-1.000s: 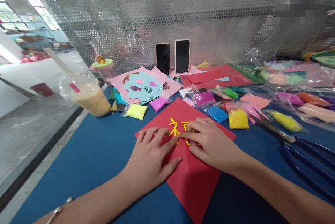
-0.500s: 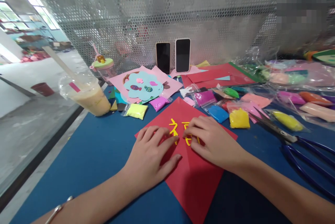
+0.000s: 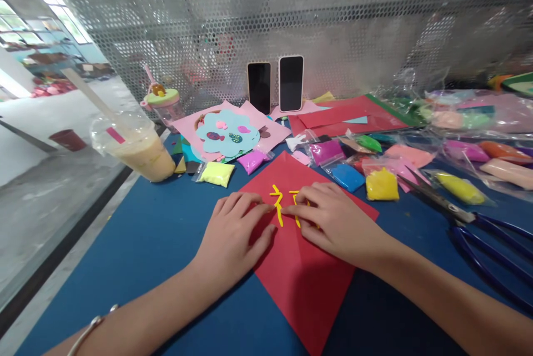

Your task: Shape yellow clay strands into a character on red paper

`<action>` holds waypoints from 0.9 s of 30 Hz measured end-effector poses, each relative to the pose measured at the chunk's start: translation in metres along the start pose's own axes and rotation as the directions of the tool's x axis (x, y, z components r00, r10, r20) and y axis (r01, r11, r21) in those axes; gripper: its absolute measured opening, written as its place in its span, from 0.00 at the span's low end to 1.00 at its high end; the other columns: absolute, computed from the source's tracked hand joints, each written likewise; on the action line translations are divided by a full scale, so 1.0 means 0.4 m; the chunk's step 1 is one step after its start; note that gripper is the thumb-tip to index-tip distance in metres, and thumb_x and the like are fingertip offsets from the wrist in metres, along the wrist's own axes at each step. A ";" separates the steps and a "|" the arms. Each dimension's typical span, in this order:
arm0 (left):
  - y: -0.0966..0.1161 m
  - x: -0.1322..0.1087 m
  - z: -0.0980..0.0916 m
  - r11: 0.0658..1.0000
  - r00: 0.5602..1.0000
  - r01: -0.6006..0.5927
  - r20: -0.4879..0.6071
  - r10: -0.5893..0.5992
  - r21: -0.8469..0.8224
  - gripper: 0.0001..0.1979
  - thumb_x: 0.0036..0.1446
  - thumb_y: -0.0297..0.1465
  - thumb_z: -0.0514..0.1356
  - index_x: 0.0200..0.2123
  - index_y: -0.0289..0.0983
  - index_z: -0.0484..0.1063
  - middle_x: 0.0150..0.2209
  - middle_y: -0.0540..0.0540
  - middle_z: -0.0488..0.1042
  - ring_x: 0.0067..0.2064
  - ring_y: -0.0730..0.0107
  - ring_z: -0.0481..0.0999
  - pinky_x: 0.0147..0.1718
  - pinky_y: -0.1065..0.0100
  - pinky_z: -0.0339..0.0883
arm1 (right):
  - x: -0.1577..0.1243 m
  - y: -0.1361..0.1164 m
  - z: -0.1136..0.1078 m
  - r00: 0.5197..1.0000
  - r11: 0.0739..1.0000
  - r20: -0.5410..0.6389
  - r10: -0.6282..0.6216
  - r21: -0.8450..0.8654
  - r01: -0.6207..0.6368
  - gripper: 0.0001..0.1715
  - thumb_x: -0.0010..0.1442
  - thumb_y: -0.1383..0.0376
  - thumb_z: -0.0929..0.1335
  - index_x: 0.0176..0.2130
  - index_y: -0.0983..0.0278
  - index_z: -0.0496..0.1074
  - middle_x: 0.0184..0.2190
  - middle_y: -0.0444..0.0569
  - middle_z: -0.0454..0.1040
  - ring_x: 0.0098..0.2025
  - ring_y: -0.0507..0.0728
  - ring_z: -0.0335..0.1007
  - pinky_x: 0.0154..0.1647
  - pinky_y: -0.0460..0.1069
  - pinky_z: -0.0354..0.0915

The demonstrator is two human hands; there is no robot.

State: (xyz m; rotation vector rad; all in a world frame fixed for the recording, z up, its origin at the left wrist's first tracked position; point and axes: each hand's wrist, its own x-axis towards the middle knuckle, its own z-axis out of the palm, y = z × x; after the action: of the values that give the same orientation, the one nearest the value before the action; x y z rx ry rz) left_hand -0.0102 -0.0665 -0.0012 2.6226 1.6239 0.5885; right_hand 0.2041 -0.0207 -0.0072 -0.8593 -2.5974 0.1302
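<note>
A square of red paper lies cornerwise on the blue table, with thin yellow clay strokes forming a character on it. My left hand rests over the paper's left edge, fingers apart and holding nothing; its index fingertip touches the left-hand strokes. From the right, my right hand reaches over the paper with its index finger stretched to the same strokes and its thumb apart from it. It covers part of the right-hand yellow strokes. Nothing shows held in either hand.
Large scissors lie open on the right. Bags of coloured clay, including a yellow one and a blue one, line the back. A drink cup leans at left. Two phones stand against the perforated metal panel.
My left hand has drawn slightly back to the left. My right index finger has moved left, from the right-hand strokes to the left-hand ones. The view has shifted a little.
</note>
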 end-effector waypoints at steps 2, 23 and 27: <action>0.000 0.000 0.002 1.000 1.000 0.005 0.000 -0.005 -0.002 0.13 0.62 0.32 0.56 0.49 0.40 0.72 0.45 0.45 0.73 0.46 0.59 0.70 0.42 0.58 0.61 | -0.001 -0.001 0.002 1.000 1.000 0.000 -0.003 0.002 0.003 0.17 0.60 0.72 0.64 0.46 0.62 0.76 0.36 0.52 0.72 0.41 0.60 0.67 0.45 0.58 0.62; -0.014 0.031 0.012 0.997 0.999 0.035 0.023 -0.033 -0.072 0.11 0.60 0.31 0.59 0.45 0.42 0.76 0.44 0.45 0.73 0.48 0.58 0.71 0.44 0.54 0.65 | -0.017 0.093 -0.022 0.923 0.918 0.034 0.382 0.101 -0.384 0.13 0.60 0.64 0.63 0.44 0.60 0.73 0.43 0.49 0.72 0.45 0.58 0.72 0.47 0.54 0.67; -0.009 0.047 0.019 0.999 0.999 0.048 -0.018 -0.048 -0.017 0.07 0.56 0.33 0.62 0.37 0.41 0.79 0.41 0.45 0.74 0.45 0.57 0.72 0.42 0.54 0.65 | -0.015 0.101 -0.014 0.921 0.919 -0.023 0.389 0.076 -0.386 0.14 0.60 0.67 0.63 0.43 0.62 0.74 0.44 0.51 0.73 0.46 0.58 0.71 0.48 0.54 0.67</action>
State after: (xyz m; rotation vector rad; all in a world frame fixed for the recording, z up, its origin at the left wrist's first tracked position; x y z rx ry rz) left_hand -0.0034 -0.0471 -0.0031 2.5664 1.6745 0.6224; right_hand 0.2329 0.0080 -0.0126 -1.3279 -2.3404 0.3105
